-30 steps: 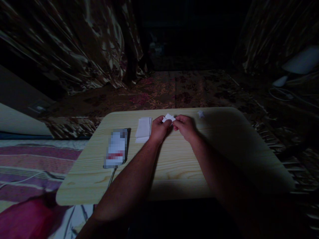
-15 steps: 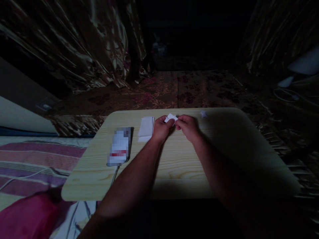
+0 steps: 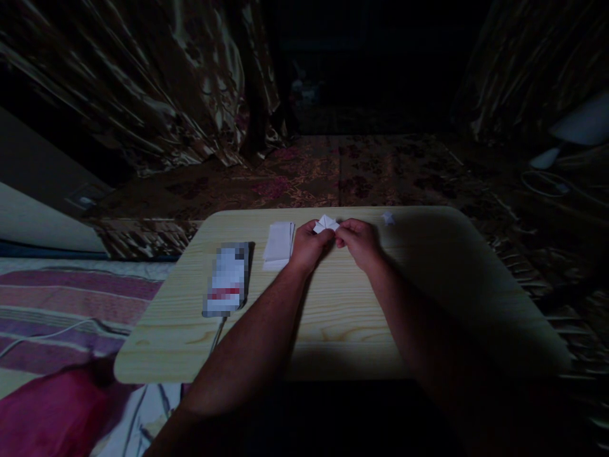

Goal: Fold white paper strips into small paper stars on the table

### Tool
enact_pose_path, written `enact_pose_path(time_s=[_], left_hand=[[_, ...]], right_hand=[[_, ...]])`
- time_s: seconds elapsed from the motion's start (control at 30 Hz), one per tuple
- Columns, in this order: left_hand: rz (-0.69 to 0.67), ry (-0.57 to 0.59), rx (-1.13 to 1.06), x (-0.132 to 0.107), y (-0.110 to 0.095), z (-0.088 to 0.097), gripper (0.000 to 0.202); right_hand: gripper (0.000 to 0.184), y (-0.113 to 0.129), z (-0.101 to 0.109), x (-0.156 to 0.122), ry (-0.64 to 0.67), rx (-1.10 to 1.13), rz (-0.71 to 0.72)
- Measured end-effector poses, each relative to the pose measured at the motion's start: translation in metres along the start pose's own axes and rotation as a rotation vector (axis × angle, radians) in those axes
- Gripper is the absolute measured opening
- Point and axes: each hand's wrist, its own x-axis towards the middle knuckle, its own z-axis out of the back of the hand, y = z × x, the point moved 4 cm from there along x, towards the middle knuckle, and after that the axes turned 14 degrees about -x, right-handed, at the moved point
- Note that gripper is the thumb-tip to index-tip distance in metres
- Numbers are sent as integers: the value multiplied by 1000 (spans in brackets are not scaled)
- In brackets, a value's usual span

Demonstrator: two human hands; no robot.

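Observation:
A small piece of folded white paper [image 3: 326, 223] with creased, pointed edges is held between my two hands above the far part of the table. My left hand [image 3: 308, 244] pinches it from the left, thumb on the near side. On its right edge, the fingertips of my right hand [image 3: 358, 241] are closed. Just left of my left hand lies a stack of white paper sheets [image 3: 278, 244]. A small folded white paper shape [image 3: 389, 218] rests on the table beyond my right hand.
The pale wooden table [image 3: 352, 324] has rounded corners. A blurred-out phone-like device [image 3: 227, 276] with a cable [image 3: 217, 334] lies at its left. A striped bed cover [image 3: 71, 298] is further left. Patterned curtains [image 3: 200, 82] hang behind, and a white lamp [image 3: 580, 124] stands at right.
The folded paper has tilted slightly, so its central crease and pointed top now show more clearly. Both hands keep nearly the same place and grip.

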Motion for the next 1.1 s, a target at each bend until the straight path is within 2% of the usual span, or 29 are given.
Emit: enact_pose_path(time_s=[0.33, 0.63, 0.8, 1.1], left_hand=[[24, 41, -54, 0, 1, 0, 14], [24, -4, -91, -2, -3, -3, 14], [19, 19, -135, -1, -4, -3, 14], [12, 4, -91, -1, -4, -2, 12]], right_hand=[[7, 0, -1, 0, 14, -6, 31], [9, 1, -1, 0, -5, -3, 12], [10, -1, -2, 1, 7, 27, 9], [7, 2, -1, 0, 2, 11, 19]])
